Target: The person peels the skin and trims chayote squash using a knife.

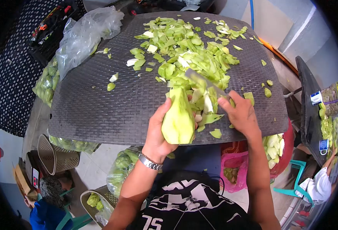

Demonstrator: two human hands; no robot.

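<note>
My left hand (159, 128) is wrapped round a pale green, pear-shaped chayote (178, 119), its surface cut into smooth facets. It is held over the near edge of the dark woven table (100, 103), narrow end pointing away from me. In my right hand (240, 113) is a knife (205, 82), slightly smeared by motion, its blade reaching left and away just beyond the chayote's narrow end. A heap of green peelings (192, 50) covers the table's far middle, and a few loose peels lie beneath the knife and around my right hand.
A clear plastic bag (86, 36) rests on the table's left edge. Below are bagged green chayotes (123, 168), a woven bin (57, 155), a pink bag (234, 172) and a red tub (287, 149) of peeled pieces. Other people sit at lower left (50, 214) and right (320, 184).
</note>
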